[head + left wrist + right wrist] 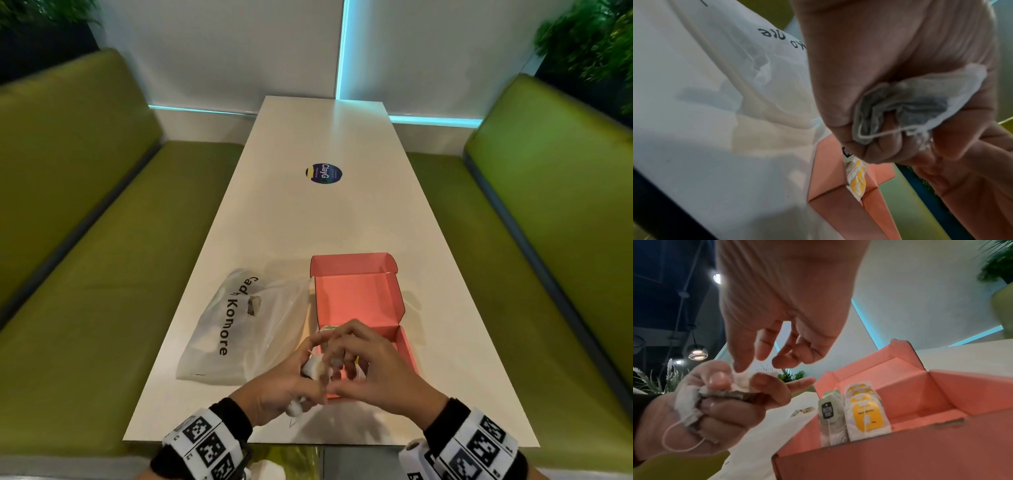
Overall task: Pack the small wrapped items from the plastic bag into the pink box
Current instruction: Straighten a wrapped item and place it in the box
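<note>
I see my left hand [274, 387] over the near edge of the table [329, 219], just left of the box [359, 301], and its fingers are curled tight round a bunch of tea bags [688, 400]. The bags are white and soft, with dark tea showing through, and a thin string loops out under my fist. My thumb and first finger pinch the top one. My right hand [373, 363] hangs over the near left corner of the box, right next to my left hand. Its fingers [764, 345] are loose and spread, pointing down, and they hold nothing. The thumb tip comes very close to the top tea bag, but I cannot tell if it touches. The box is pink and open, with its lid standing up on the far side. It sits near the near edge of the table, a bit to the right. Inside it, against the near left corner, some tea bags stand on end in two short rows. One row has yellow tags [867, 417] and the other has a dark tag [827, 410]. The rest of the box floor is bare pink. The plastic bag [236, 329] lies flat on the table, touching the left side of the box, with black letters on it. A round sticker [323, 173] is stuck further up the middle of the table. Green seats [102, 240] run along both long sides
</note>
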Available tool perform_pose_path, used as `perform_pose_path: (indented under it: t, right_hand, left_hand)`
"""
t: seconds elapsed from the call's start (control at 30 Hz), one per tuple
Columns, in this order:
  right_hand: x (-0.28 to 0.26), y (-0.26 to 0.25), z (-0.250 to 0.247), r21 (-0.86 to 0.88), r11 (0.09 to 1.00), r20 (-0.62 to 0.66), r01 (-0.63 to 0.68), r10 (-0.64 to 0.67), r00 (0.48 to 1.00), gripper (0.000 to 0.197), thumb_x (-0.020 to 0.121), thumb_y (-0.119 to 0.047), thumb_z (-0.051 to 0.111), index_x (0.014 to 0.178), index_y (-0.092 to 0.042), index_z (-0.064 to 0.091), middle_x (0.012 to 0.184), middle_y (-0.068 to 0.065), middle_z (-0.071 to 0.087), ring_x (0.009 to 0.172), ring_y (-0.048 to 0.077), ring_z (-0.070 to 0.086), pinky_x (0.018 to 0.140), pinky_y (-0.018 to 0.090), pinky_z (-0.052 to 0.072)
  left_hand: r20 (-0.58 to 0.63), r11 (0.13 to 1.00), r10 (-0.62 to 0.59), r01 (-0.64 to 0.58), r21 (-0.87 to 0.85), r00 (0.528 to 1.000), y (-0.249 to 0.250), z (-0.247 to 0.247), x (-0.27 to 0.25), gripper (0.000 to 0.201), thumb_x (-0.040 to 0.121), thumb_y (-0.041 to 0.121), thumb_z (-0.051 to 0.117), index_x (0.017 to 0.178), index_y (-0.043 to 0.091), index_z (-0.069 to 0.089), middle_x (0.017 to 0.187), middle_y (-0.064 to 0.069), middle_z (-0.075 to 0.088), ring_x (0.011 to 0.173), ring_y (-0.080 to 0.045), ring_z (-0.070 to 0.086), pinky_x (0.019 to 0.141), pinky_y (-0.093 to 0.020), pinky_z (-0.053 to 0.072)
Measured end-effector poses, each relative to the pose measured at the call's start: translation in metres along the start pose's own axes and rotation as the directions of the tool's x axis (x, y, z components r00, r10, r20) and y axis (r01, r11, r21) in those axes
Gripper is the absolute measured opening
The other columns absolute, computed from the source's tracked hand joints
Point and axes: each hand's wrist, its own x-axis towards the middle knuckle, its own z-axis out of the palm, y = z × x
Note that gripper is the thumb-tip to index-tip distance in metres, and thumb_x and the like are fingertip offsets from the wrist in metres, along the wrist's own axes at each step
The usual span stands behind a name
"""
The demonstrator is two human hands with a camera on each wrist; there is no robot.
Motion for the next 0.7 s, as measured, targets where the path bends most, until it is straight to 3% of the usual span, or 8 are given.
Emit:
perform_pose_path:
  t: [0.13, 0.23, 0.27, 0.43, 0.53, 0.6, 0.67, 0.7]
  right_hand:
    - [-0.005, 0.007, 0.005, -0.045, 0.997, 0.021, 0.070, -0.069, 0.997, 0.038, 0.061, -0.027, 0.085, 0.093, -0.026, 0.062, 0.114, -0.018, 0.041, 0.077, 0.015, 0.056, 0.073, 0.023, 0.048]
    - [-0.005, 0.018, 0.012, -0.183, 0.973, -0.027, 0.144, -0.152, 0.988, 0.024, 0.070, -0.018, 0.075, 0.091, -0.022, 0.063, 0.116, -0.011, 0.042, 0.088, -0.004, 0.049, 0.073, 0.010, 0.042]
    - [-0.004, 0.020, 0.013, -0.239, 0.959, -0.051, 0.155, -0.171, 0.984, 0.018, 0.073, -0.017, 0.070, 0.089, -0.021, 0.064, 0.114, -0.010, 0.043, 0.091, -0.006, 0.046, 0.074, 0.011, 0.042]
    - [-0.001, 0.018, 0.012, -0.354, 0.907, -0.121, 0.226, -0.284, 0.951, 0.007, 0.081, -0.020, 0.062, 0.087, -0.023, 0.062, 0.103, -0.011, 0.050, 0.095, 0.005, 0.056, 0.078, 0.021, 0.048]
    - [0.000, 0.012, 0.005, -0.248, 0.962, -0.174, 0.113, -0.159, 0.972, 0.005, 0.080, -0.019, 0.059, 0.083, -0.021, 0.062, 0.089, -0.013, 0.055, 0.085, -0.002, 0.056, 0.075, 0.011, 0.043]
    - [0.001, 0.009, -0.001, -0.160, 0.985, -0.198, -0.062, 0.030, 0.980, 0.008, 0.080, -0.013, 0.059, 0.079, -0.021, 0.061, 0.074, -0.010, 0.059, 0.068, 0.000, 0.054, 0.062, 0.007, 0.039]
    - [0.002, 0.009, -0.006, -0.085, 0.978, -0.164, -0.189, 0.174, 0.971, 0.015, 0.082, -0.005, 0.060, 0.078, -0.020, 0.060, 0.065, -0.006, 0.059, 0.055, 0.003, 0.053, 0.053, 0.007, 0.038]
    - [0.002, 0.009, -0.007, -0.081, 0.974, -0.153, -0.213, 0.199, 0.968, 0.017, 0.082, -0.004, 0.061, 0.077, -0.020, 0.059, 0.061, -0.009, 0.057, 0.052, 0.002, 0.052, 0.052, 0.007, 0.038]
  left_hand:
    - [-0.006, 0.992, -0.003, 0.002, -0.128, 1.000, -0.001, -0.003, 0.002, 0.088, 0.058, -0.007, 0.056, 0.135, 0.032, 0.035, 0.069, -0.012, 0.052, 0.040, -0.011, 0.038, 0.038, -0.018, 0.032]
    - [0.039, 0.988, 0.019, -0.012, -0.152, 0.999, 0.001, 0.000, 0.001, 0.078, 0.064, -0.005, 0.048, 0.132, 0.029, 0.033, 0.053, 0.001, 0.058, 0.036, -0.009, 0.037, 0.038, -0.017, 0.032]
    - [0.051, 0.988, 0.018, -0.010, -0.153, 0.999, 0.003, 0.003, 0.000, 0.074, 0.064, -0.004, 0.047, 0.130, 0.028, 0.035, 0.049, 0.003, 0.056, 0.035, -0.008, 0.036, 0.037, -0.017, 0.030]
    - [0.003, 0.987, -0.016, 0.016, -0.163, 1.000, 0.000, 0.004, 0.001, 0.045, 0.065, 0.001, 0.056, 0.107, 0.016, 0.049, 0.049, -0.001, 0.045, 0.038, -0.009, 0.035, 0.038, -0.018, 0.027]
    - [0.006, 0.994, 0.011, -0.011, -0.112, 1.000, -0.004, -0.003, 0.000, 0.060, 0.070, 0.013, 0.072, 0.124, 0.026, 0.048, 0.067, -0.011, 0.051, 0.040, -0.009, 0.035, 0.039, -0.019, 0.025]
    - [-0.024, 0.999, 0.035, -0.035, -0.030, 0.999, -0.004, -0.005, -0.001, 0.073, 0.073, 0.019, 0.076, 0.134, 0.034, 0.039, 0.088, -0.006, 0.062, 0.041, -0.006, 0.040, 0.039, -0.016, 0.027]
    - [-0.088, 0.998, 0.052, -0.048, 0.051, 0.995, 0.001, 0.000, -0.003, 0.065, 0.079, 0.015, 0.074, 0.131, 0.034, 0.041, 0.101, 0.002, 0.066, 0.042, -0.003, 0.040, 0.039, -0.013, 0.030]
    - [-0.120, 0.994, 0.075, -0.064, 0.093, 0.990, 0.002, 0.002, -0.003, 0.055, 0.081, 0.013, 0.072, 0.127, 0.032, 0.046, 0.096, 0.006, 0.067, 0.043, -0.003, 0.038, 0.038, -0.012, 0.030]
